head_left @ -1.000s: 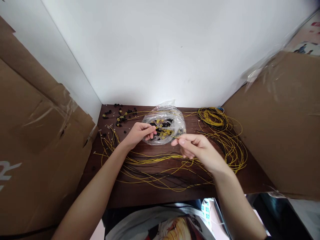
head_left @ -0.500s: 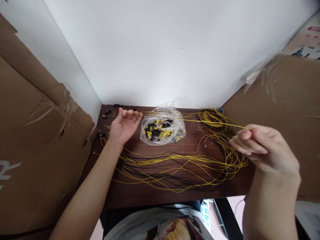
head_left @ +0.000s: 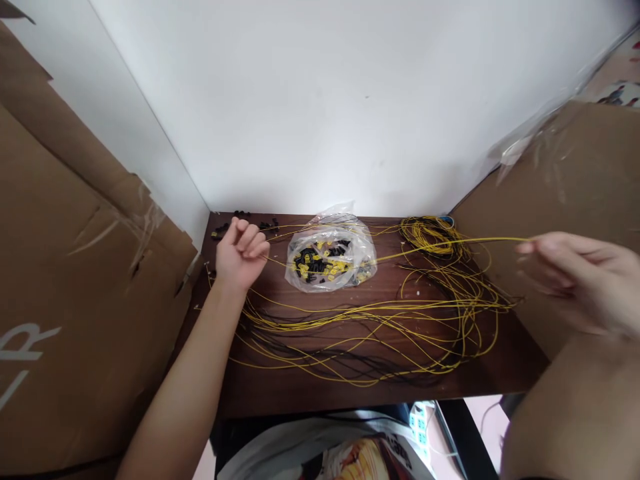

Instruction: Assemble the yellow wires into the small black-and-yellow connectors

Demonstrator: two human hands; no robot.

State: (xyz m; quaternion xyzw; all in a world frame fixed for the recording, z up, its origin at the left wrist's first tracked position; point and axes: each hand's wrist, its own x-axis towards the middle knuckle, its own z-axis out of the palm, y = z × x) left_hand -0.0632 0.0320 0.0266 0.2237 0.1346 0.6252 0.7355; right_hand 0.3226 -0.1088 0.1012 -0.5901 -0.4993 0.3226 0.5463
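Observation:
A single yellow wire [head_left: 417,249] runs in the air between my two hands, above the brown table. At the left, my left hand [head_left: 243,253] is closed on the wire, palm up with the fingers curled. My right hand [head_left: 575,277], partly blurred, pinches the wire at the far right. Between them on the table lies a clear plastic bag [head_left: 364,250] holding small yellow and black connectors [head_left: 317,265]. Long yellow and black wires [head_left: 360,313] are spread along the front of the table.
A coil of yellow wire [head_left: 430,239] lies at the back right. Small black pieces [head_left: 269,227] are scattered at the back left. Cardboard [head_left: 75,267] stands at the left, more cardboard [head_left: 560,193] at the right, and a white wall [head_left: 320,113] behind.
My right hand has moved to the right with the wire. The fingers of my left hand have curled closed, and that hand has dropped slightly. The view has shifted a little.

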